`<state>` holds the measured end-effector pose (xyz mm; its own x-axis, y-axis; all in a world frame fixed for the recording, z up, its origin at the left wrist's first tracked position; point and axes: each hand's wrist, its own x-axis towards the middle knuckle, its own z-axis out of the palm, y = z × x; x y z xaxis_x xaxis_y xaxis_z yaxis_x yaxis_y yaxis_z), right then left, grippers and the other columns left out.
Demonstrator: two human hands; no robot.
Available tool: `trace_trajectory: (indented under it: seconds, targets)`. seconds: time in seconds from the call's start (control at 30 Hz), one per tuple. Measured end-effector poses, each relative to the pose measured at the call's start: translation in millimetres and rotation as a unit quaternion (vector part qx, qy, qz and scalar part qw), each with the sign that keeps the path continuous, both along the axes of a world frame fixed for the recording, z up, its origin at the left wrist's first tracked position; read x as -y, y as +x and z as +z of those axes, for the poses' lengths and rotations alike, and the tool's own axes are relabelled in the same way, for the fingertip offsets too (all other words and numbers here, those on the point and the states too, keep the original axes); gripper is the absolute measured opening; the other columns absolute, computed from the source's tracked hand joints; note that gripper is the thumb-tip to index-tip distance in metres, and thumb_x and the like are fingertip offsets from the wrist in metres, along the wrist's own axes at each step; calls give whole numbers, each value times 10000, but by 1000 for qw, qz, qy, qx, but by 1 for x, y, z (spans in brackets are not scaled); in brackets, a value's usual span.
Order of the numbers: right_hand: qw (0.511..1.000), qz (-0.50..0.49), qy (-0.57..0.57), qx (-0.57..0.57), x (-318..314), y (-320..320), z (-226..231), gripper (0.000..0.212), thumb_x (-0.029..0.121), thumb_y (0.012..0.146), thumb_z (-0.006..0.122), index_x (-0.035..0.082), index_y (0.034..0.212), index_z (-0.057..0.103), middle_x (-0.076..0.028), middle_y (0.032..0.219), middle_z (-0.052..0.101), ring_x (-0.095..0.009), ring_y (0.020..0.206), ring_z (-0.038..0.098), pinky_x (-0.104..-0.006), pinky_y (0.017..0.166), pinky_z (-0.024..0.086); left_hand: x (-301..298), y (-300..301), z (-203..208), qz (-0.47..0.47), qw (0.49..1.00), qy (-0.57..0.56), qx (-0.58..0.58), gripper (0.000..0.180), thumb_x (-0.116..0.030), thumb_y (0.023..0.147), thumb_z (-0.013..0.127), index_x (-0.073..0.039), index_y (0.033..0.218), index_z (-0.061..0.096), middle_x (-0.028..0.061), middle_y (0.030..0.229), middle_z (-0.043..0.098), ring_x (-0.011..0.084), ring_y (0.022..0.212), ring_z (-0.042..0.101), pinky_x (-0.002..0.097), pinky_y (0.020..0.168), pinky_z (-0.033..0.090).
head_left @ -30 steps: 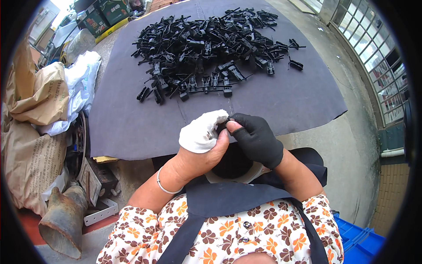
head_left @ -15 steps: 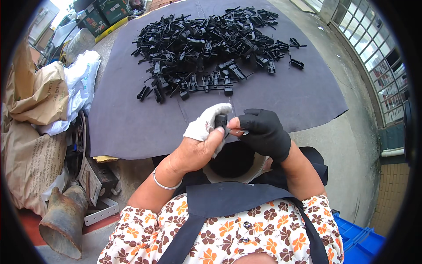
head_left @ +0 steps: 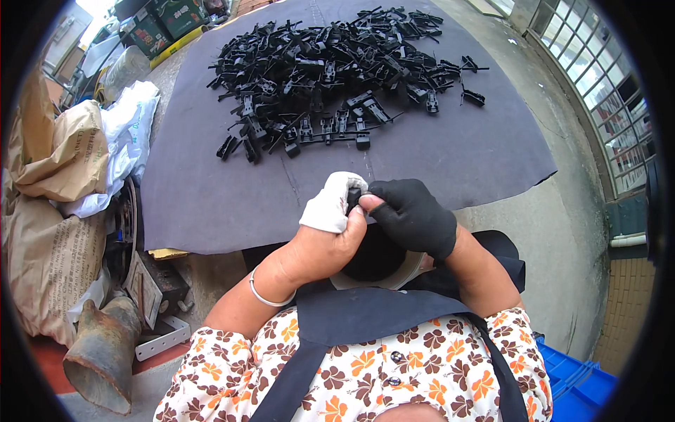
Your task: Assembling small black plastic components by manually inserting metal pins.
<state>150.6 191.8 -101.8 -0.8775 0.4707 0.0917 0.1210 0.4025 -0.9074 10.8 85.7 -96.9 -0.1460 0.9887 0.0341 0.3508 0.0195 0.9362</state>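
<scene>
My left hand [head_left: 332, 211], in a white glove with bare thumb, is closed round a small black plastic part [head_left: 354, 197]. Against the part's right side presses my right hand [head_left: 415, 214], in a black glove with bare fingertips; its fingers are closed in a pinch, and what lies between them is hidden. Both hands meet over the table's near edge, above a pale bucket [head_left: 415, 266] with a dark inside. Beyond them a large heap of similar black plastic parts [head_left: 316, 74] lies on the grey-covered table [head_left: 211, 190].
Brown paper sacks [head_left: 56, 246] and a white plastic bag [head_left: 130, 126] crowd the left side. A rusty metal pipe piece [head_left: 105, 352] lies below them. Blue crates [head_left: 576, 380] stand at the lower right, and a barred window [head_left: 598, 84] runs along the right wall.
My right hand has turned and closed in on the part, its thumb now against it. The small shiny piece seen at its fingers earlier is hidden. My left hand has shifted slightly right.
</scene>
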Motion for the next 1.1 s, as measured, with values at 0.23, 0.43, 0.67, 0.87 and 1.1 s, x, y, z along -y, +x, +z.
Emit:
trace_trajectory:
  seconds: [0.23,0.43,0.67,0.87,1.1]
  targets:
    - [999,15,35,-25,-17,0,-2,176,169,878,557,13,900,636,-151,724,621,-162,635,579,-331,611,452,12,-3,22,-32,985,12,-171,335,-106,844,541,-18,1157,457,217,908,611,382,808,605,399,738,486]
    - [943,-197,264,38,-54,-32,-21,159,217,841,602,86,928,625,-156,800,640,-344,738,621,-393,640,490,9,-17,23,-69,960,49,-265,240,-127,862,585,-35,1083,607,175,898,642,301,763,632,328,707,496]
    - [905,-120,408,-14,-47,-29,-34,205,155,779,602,130,982,597,-117,758,622,-319,676,610,-391,583,478,-24,-33,-1,168,938,153,-262,341,-120,817,667,0,1116,555,123,914,634,170,694,627,280,658,504]
    - [872,-94,478,-50,-25,-13,-27,208,89,750,632,142,948,598,-59,667,567,-268,600,592,-354,504,456,-43,-29,-14,125,950,49,-283,301,-144,799,630,-17,1064,566,189,925,636,361,839,623,374,769,500]
    - [957,-113,194,-184,-24,-17,-24,193,70,745,714,73,889,586,-18,638,517,-126,577,497,-257,531,401,-32,-24,-9,38,995,93,-18,300,-67,800,592,28,1084,574,157,956,663,211,861,649,289,777,493]
